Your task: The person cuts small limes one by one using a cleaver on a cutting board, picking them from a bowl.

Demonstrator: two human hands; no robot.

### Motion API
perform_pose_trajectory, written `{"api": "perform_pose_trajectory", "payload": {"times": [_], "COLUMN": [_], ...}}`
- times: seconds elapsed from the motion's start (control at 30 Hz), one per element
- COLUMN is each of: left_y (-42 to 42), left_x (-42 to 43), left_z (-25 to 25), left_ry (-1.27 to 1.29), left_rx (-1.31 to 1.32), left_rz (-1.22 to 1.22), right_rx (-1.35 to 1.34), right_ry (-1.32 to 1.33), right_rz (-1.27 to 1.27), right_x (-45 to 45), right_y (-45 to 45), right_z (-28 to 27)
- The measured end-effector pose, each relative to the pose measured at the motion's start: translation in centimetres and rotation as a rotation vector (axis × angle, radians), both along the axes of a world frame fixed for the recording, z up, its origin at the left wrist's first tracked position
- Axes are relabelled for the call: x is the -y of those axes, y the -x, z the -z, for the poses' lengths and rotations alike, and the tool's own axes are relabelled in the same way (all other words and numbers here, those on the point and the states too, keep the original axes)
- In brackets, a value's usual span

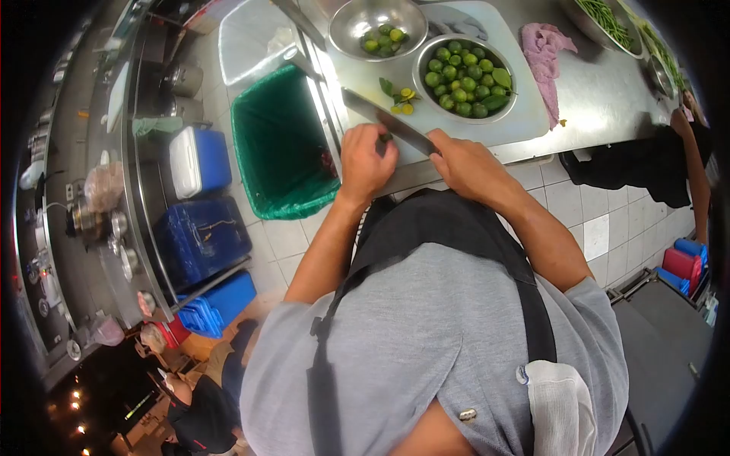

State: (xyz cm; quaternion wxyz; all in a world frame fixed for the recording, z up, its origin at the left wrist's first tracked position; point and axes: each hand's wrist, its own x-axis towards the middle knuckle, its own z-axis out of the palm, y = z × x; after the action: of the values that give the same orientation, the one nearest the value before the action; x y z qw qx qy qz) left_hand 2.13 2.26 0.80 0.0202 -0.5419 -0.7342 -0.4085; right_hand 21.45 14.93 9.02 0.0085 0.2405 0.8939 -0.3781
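My right hand (465, 163) grips the handle of a large kitchen knife (395, 124), whose blade points up and left over the front of the white cutting board (525, 121). Close beside the blade, my left hand (366, 161) is closed on a small green lime (385, 138), mostly hidden by the fingers. Yellowish cut pieces (407, 109) and a green leaf (386, 86) lie on the board. Behind them stands a metal bowl (344, 38) with a few limes. To its right, another metal bowl (512, 102) is full of whole green limes with some leaves.
A green-lined bin (262, 205) stands left of the steel counter (608, 125). A pink cloth (541, 57) lies right of the board, near a bowl of green beans (608, 23). Another person's arm (696, 163) is at far right. Blue coolers (201, 235) sit left.
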Motion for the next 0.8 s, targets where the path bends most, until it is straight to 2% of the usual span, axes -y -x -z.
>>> {"api": "perform_pose_trajectory", "payload": {"times": [0.1,0.17,0.23,0.3,0.47,0.57,0.67,0.77,0.8], "left_y": [0.2,2.1,4.1,6.7,9.6,6.0,0.6,-2.2,-2.7], "left_x": [0.5,0.2,-1.9,-5.3,-13.7,-16.5,-17.8,-19.0,-19.1], "left_z": [0.1,-0.3,-3.3,-5.8,-8.2,-8.6,-9.7,-8.3,-7.8], "left_ry": [-0.041,-0.126,-0.232,-0.264,0.0,0.031,0.288,0.367,0.392], "left_rx": [0.184,0.192,0.283,0.249,-0.039,-0.061,-0.071,-0.196,-0.143], "left_rz": [-0.034,-0.127,-0.214,-0.211,-0.007,0.184,0.326,0.391,0.386], "right_rx": [-0.005,-0.01,-0.01,0.01,-0.01,-0.02,-0.014,-0.008,0.004], "right_ry": [-0.018,-0.011,0.014,0.017,-0.024,-0.06,-0.061,-0.057,-0.059], "right_rz": [0.022,0.053,0.091,0.065,0.031,0.034,0.043,0.055,0.049], "right_x": [-0.3,-0.3,-0.1,-0.3,0.2,0.6,1.0,0.9,0.9], "right_y": [-0.4,-0.8,-0.9,-0.7,-0.5,-0.7,-0.8,-0.7,-0.7], "right_z": [0.2,0.5,0.6,0.3,0.2,0.3,0.4,0.2,0.1]}}
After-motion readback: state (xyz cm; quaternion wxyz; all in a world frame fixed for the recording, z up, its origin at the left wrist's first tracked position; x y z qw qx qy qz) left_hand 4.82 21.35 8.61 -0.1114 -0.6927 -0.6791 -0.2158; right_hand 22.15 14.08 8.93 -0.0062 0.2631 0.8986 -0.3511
